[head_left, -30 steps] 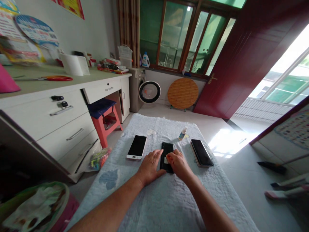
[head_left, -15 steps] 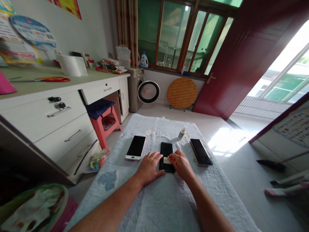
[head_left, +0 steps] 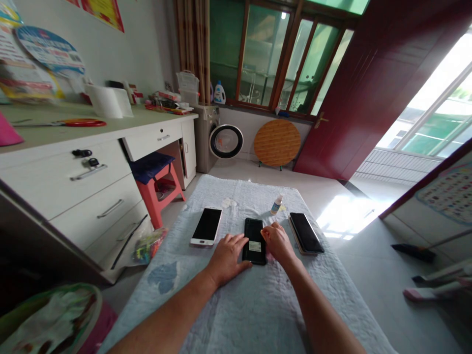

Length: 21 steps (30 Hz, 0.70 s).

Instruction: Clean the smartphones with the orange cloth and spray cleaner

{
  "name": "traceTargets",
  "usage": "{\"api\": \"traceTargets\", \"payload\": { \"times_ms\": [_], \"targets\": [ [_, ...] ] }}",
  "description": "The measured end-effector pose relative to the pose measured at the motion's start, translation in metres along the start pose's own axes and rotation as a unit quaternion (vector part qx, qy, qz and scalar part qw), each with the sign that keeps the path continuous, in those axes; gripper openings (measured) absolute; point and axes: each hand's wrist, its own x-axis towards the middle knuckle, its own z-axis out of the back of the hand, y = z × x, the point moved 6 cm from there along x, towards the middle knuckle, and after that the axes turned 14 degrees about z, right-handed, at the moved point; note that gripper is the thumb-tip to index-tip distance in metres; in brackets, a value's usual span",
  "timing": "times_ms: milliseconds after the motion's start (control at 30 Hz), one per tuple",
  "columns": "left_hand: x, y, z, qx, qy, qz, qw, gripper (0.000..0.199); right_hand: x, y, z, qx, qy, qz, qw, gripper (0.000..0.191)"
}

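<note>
A black phone [head_left: 253, 230] lies on the cloth-covered table [head_left: 239, 314], a pale rectangular label [head_left: 254, 246] on its upper face. Along its left edge rests my left hand [head_left: 229, 256], fingers and thumb stretched out and touching the phone. At the phone's upper right edge, my right hand [head_left: 276, 240] is closed in a pinch; whatever it may hold is hidden by the fingers. To the left lies a white phone [head_left: 207, 226] with a dark screen. On the right is another dark-screened phone [head_left: 306, 232], with a pale edge under it. A small spray bottle [head_left: 276, 205] stands behind my right hand.
On the left stands a white desk [head_left: 92, 184] with a paper roll [head_left: 106, 101] and red-handled scissors [head_left: 83, 122]. A red stool [head_left: 158, 189] is tucked beside it. A bin [head_left: 94, 314] stands at lower left. Farther back are a washing machine [head_left: 205, 142] and a round wooden tabletop [head_left: 277, 142].
My right hand has moved up and slightly right, from the label to the phone's upper right edge, uncovering the label. My left hand stays by the phone's left edge.
</note>
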Motion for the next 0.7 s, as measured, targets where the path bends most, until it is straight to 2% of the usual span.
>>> {"api": "traceTargets", "payload": {
  "times_ms": [133, 333, 533, 700],
  "targets": [
    [-0.001, -0.002, 0.0, 0.019, -0.009, -0.012, 1.0, 0.062, -0.001, -0.005, 0.0, -0.023, -0.05, -0.018, 0.998, 0.027],
    [0.0, -0.001, 0.001, 0.015, -0.018, -0.022, 0.999, 0.057, -0.011, -0.008, -0.004, -0.056, -0.112, -0.009, 0.992, 0.033],
    [-0.001, -0.001, 0.002, 0.01, -0.02, -0.015, 1.0, 0.06, -0.011, -0.007, 0.001, -0.031, -0.106, -0.019, 0.994, 0.025],
    [-0.001, 0.001, -0.001, 0.009, -0.018, -0.009, 1.0, 0.061, -0.008, -0.009, 0.013, -0.046, -0.186, -0.021, 0.981, 0.019]
  ]
}}
